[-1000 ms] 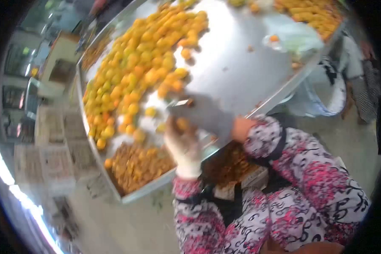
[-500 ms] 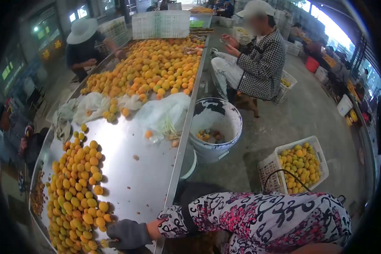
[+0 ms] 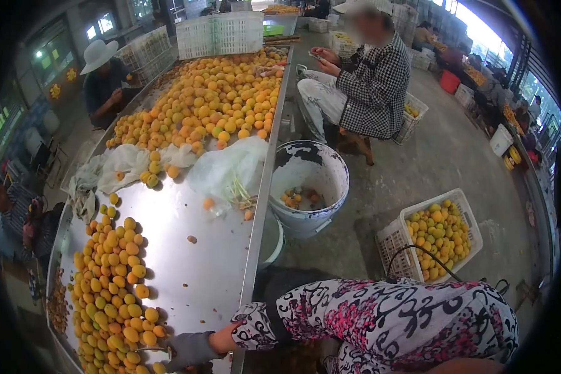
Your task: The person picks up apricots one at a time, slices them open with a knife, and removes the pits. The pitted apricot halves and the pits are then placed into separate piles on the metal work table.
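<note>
My right hand (image 3: 192, 351), in a dark grey glove, rests at the near part of the metal table (image 3: 187, 274), beside a long heap of apricots (image 3: 115, 287). Its fingers look closed on a thin metal tool (image 3: 156, 349), whose tip reaches to the nearest fruit. The tool's full shape is hidden by the glove and the frame's lower edge. A patterned sleeve (image 3: 386, 318) with a black band covers my arm. My left hand is outside the picture.
A bigger apricot pile (image 3: 212, 100) lies beyond plastic bags (image 3: 230, 168). Right of the table stand a white bucket (image 3: 318, 212) and a crate of fruit (image 3: 411, 274). A person in a checked jacket (image 3: 374, 87) sits past the bucket; another, white-hatted (image 3: 100, 56), is across the table.
The view has shifted slightly, so the table and piles sit a little further left. My gloved hand stays by the heap. The white-hatted person has drawn a hand back from the far pile.
</note>
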A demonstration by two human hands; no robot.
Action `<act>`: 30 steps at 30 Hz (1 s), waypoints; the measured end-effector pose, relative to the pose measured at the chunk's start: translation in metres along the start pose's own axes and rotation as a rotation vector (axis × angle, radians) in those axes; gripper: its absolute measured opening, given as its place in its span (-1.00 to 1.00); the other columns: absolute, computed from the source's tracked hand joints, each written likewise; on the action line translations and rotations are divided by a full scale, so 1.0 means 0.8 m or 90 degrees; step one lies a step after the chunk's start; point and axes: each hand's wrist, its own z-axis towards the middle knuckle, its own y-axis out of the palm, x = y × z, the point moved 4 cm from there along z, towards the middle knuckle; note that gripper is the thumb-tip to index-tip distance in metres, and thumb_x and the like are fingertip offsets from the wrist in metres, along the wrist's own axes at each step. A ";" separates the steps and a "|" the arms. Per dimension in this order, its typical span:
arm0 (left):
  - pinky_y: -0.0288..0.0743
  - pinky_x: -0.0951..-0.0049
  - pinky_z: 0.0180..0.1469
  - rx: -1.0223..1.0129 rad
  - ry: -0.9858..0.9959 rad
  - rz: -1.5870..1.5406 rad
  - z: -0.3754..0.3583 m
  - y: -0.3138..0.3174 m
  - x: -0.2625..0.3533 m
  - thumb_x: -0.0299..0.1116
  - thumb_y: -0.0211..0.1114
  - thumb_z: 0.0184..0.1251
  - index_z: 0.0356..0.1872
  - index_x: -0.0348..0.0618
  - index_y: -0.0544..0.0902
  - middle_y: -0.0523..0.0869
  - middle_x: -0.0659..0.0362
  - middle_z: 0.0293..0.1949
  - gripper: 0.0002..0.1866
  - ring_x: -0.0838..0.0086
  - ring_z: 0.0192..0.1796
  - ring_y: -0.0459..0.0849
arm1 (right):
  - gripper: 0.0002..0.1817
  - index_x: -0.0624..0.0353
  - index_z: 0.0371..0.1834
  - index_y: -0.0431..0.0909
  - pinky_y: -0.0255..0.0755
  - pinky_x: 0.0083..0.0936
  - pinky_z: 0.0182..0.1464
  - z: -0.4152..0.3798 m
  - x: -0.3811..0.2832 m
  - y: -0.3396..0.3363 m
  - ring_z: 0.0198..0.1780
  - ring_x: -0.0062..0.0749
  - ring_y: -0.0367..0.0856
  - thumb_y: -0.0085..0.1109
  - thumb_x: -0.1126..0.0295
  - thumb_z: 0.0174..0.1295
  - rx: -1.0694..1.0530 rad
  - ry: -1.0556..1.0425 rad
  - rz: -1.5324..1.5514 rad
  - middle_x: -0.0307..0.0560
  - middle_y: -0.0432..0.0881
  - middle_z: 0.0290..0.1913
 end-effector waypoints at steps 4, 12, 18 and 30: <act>0.35 0.30 0.01 -0.006 -0.027 -0.052 0.013 -0.029 -0.005 -0.04 -0.07 0.39 -0.04 -0.23 0.45 0.54 0.11 -0.17 -0.57 0.32 -0.12 0.49 | -0.43 0.21 -0.20 0.51 0.44 -0.31 -0.18 0.000 0.004 -0.008 -0.28 -0.15 0.58 0.14 -0.11 -0.03 0.047 -0.038 -0.034 0.11 0.60 -0.33; 0.39 0.29 -0.21 0.003 -0.051 -0.310 0.029 -0.038 -0.009 -0.24 0.12 0.12 0.00 -0.27 0.48 0.59 0.08 -0.19 -0.56 0.32 -0.30 0.51 | -0.62 0.11 -0.07 0.55 0.33 -0.69 -0.53 0.006 0.008 -0.016 -0.49 -0.57 0.46 0.12 0.13 0.12 -0.081 0.054 0.194 -0.27 0.52 -0.39; 0.37 0.38 -0.22 -0.055 -0.032 -0.238 0.020 -0.024 0.005 -0.19 0.16 0.12 0.08 -0.34 0.40 0.54 0.13 -0.34 -0.46 0.43 -0.35 0.46 | -0.72 0.22 -0.30 0.57 0.37 -0.66 -0.53 -0.008 -0.006 -0.021 -0.50 -0.60 0.49 0.14 0.20 0.12 -0.049 0.086 0.197 -0.20 0.54 -0.46; 0.36 0.47 0.02 -0.291 -0.055 0.424 -0.032 0.009 0.023 -0.30 0.11 0.21 0.03 -0.22 0.47 0.57 0.11 -0.10 -0.63 0.48 -0.06 0.52 | -0.66 0.26 -0.34 0.59 0.44 -0.64 -0.51 0.004 0.006 -0.021 -0.47 -0.58 0.53 0.19 0.15 0.08 -0.035 0.037 0.150 -0.18 0.56 -0.46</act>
